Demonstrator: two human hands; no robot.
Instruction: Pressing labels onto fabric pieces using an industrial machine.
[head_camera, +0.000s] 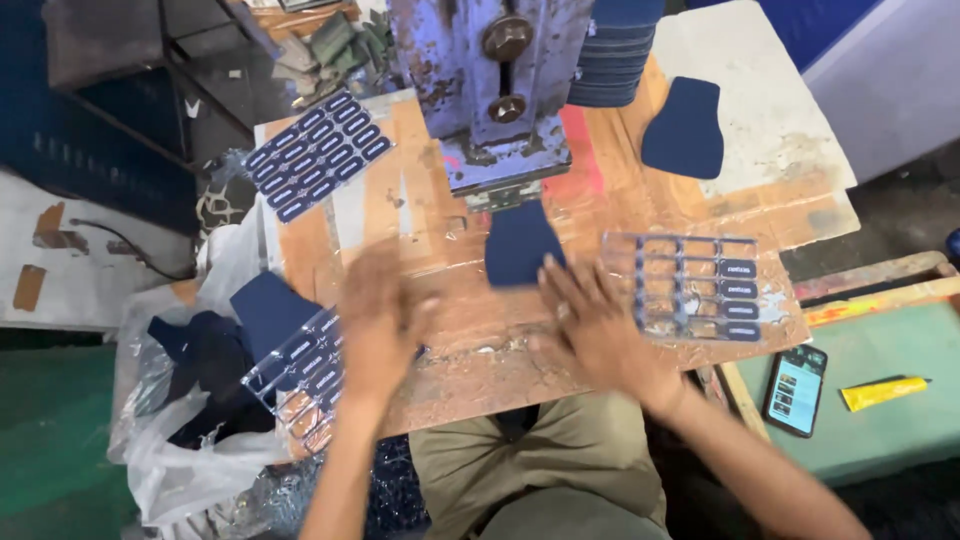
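Observation:
A dark blue fabric piece (520, 245) lies on the worn wooden worktable (470, 350), right under the head of a blue-grey press machine (495, 90). My right hand (592, 318) rests flat on the table with fingers spread, its fingertips touching the lower right edge of that piece. Empty and blurred, my left hand (378, 322) hovers over the table to the left, fingers apart. It is beside a clear sheet of small dark blue labels (305, 375) at the table's left edge.
A clear label sheet (695, 288), mostly emptied, lies right of my right hand. A full label sheet (318, 153) sits at the back left. Another blue fabric piece (685, 128) and a stack of them (612, 50) sit at the back right. A phone (796, 390) and a yellow tube (880, 392) lie on a green surface.

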